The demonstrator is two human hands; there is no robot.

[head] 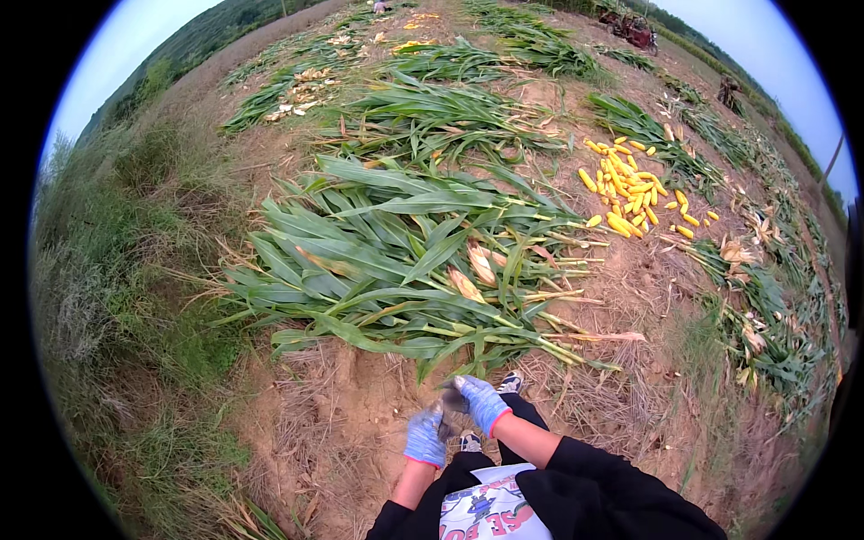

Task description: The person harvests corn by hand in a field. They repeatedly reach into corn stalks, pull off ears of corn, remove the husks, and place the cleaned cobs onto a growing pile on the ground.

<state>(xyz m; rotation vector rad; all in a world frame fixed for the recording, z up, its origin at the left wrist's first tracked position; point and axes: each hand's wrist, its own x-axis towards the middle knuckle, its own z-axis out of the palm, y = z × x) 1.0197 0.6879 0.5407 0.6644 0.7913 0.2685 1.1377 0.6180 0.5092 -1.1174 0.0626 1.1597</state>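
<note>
Both my hands wear blue knit work gloves with dark palms and pink cuffs. My left hand [425, 435] and my right hand [480, 403] are close together in front of my body, above bare soil. Blur over the fingers hides whether anything small is between them. Just beyond them lies a pile of cut green corn stalks [405, 263], cut ends pointing right. Two corn ears in dry husks, one nearer [466, 285] and one farther [481, 262], rest on the stalks.
Husked yellow corn cobs [631, 189] are heaped to the right of the stalks. More cut stalks [445, 115] lie in rows beyond. Tall weeds [135, 270] border the left side. My shoes [511, 383] stand close to the pile. A red vehicle [634, 30] is far off.
</note>
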